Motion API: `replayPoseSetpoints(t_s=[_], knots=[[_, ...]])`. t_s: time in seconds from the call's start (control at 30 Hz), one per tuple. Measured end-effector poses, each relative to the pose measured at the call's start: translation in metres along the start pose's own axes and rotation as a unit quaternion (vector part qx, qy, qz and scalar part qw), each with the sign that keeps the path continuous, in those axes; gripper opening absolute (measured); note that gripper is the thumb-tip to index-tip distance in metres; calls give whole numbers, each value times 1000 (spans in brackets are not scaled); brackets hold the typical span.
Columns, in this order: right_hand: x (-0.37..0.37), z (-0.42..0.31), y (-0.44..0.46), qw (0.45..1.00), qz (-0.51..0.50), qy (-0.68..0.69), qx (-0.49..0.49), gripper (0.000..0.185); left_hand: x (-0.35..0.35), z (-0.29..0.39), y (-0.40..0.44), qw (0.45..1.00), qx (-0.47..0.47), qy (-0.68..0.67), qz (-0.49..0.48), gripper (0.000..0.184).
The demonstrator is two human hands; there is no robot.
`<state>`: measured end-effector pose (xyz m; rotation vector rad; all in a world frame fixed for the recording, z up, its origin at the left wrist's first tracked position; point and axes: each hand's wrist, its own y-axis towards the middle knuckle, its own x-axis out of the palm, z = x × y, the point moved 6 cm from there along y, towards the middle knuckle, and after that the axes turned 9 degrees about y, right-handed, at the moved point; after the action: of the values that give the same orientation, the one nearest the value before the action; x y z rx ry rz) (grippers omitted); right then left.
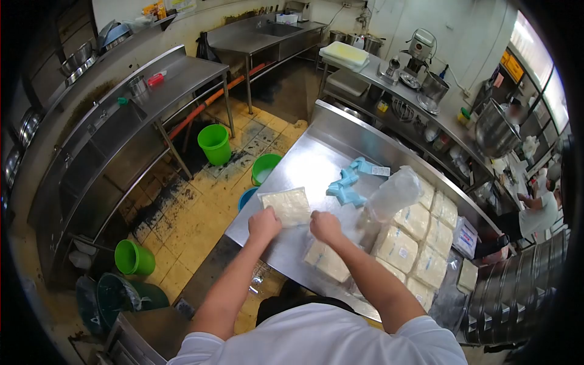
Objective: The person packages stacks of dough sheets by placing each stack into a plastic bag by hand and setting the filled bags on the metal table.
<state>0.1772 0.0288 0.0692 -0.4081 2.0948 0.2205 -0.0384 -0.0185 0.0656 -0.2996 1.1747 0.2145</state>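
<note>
A flat clear plastic packet of pale, cream-coloured food (286,205) is at the left part of the steel table (310,155). My left hand (264,224) is closed on its near left corner. Closed at the near right edge of the same packet is my right hand (326,227). Another similar packet (328,260) lies on the table below my right forearm. To the right, several thicker packets (395,248) are laid out in rows. A crumpled clear plastic bag (395,193) rests against them, beside a bunched light-blue strip (348,185).
A raised steel lip (401,155) runs along the table's far side. Green buckets (214,145) stand on the yellow tiled floor to the left, below a steel sink counter (131,125). Stacked metal trays (511,298) are at right; a co-worker (538,210) is beyond.
</note>
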Motion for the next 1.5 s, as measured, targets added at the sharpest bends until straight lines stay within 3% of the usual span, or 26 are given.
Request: replayPoseSetpoints(t_s=[0.1,0.17,0.23,0.33,0.4,0.43,0.53,0.6,0.67,0.73,0.8,0.83,0.9,0.93,1.0,1.03,1.13,1.2,1.3,1.33,1.43,1.47,1.5], knots=[[-32,-13,49,999,-29,-15,14,22,-47,-4,25,999,0,8,50,17],[-70,-40,69,998,33,40,-30,22,-81,-5,38,995,1,-8,103,12],[-110,-71,70,991,88,74,-69,20,-137,7,22,992,5,-22,125,14],[-132,-91,47,989,78,114,-59,16,-172,5,-14,982,6,-68,178,12],[-119,-90,10,991,52,117,-38,15,-154,-10,-46,973,17,-125,194,13],[-91,-72,-5,987,52,137,-66,17,-135,-19,-63,977,-8,-140,162,15],[-14,-37,-67,987,-18,159,-23,17,-40,-64,-112,989,-27,-130,70,24],[37,-7,-98,987,-47,151,-10,19,20,-86,-141,985,29,-149,87,26],[44,-3,-106,980,-62,187,25,20,57,-102,-156,928,-75,-364,14,21],[44,-3,-104,954,-96,267,95,22,57,-95,-161,837,-182,-514,-46,20],[39,-9,-78,890,-144,385,197,28,45,-80,-140,761,-146,-631,32,24],[42,-9,-60,859,-111,460,195,31,40,-76,-131,715,-126,-684,71,29],[67,9,-21,778,-42,599,185,40,27,-43,-113,873,100,-477,16,41],[76,19,-8,839,-24,527,135,43,28,-26,-110,913,210,-350,-12,50],[77,21,11,930,14,366,30,52,41,-5,-99,967,237,-84,-28,71],[78,20,9,949,-7,310,58,52,48,0,-96,968,245,53,-36,82],[86,10,3,979,-48,152,126,51,51,-5,-85,963,260,64,15,93],[95,4,-3,986,-54,72,142,46,50,-2,-82,969,238,63,13,89],[114,10,1,901,-184,291,265,37,53,-3,-76,970,218,91,51,81],[107,-4,0,876,-185,358,267,34,53,-2,-71,968,217,104,71,78],[61,-47,-15,780,-184,544,248,28,51,-19,-54,976,130,-170,28,66],[31,-60,-17,742,-185,603,226,28,33,-18,-56,966,55,-254,-1,50],[8,-66,-18,700,-186,658,204,27,34,-23,-48,937,0,-346,-56,51]])
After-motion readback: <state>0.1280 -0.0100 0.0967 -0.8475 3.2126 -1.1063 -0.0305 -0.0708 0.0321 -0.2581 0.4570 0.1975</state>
